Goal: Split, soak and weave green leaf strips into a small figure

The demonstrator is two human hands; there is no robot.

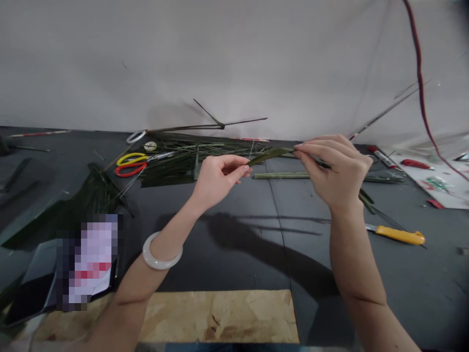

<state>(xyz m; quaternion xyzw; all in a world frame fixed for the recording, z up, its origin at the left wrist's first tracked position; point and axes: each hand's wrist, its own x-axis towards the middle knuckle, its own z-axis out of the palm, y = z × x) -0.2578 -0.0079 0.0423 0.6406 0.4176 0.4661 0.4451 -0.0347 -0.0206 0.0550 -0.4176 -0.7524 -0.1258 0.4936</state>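
Note:
A narrow green leaf strip [273, 154] is stretched above the dark table between my two hands. My left hand [218, 180], with a white bangle on its wrist, pinches the strip's left end between thumb and fingers. At the other end, my right hand [335, 168] is closed in a pinch, its fingertips on the thin tip of the strip. Just behind and below the strip lies a bundle of thin green stems [282, 175]. Dark green leaf strips [168, 172] are piled beyond my left hand.
Scissors [131, 169] with red and yellow handles lie at the left. A yellow-handled knife [399, 235] is right of my right forearm. Blurred-out phone-like device [91, 264] sits lower left. A brown stained board [220, 318] lies nearest me. A dark red cord [418, 63] hangs at the right.

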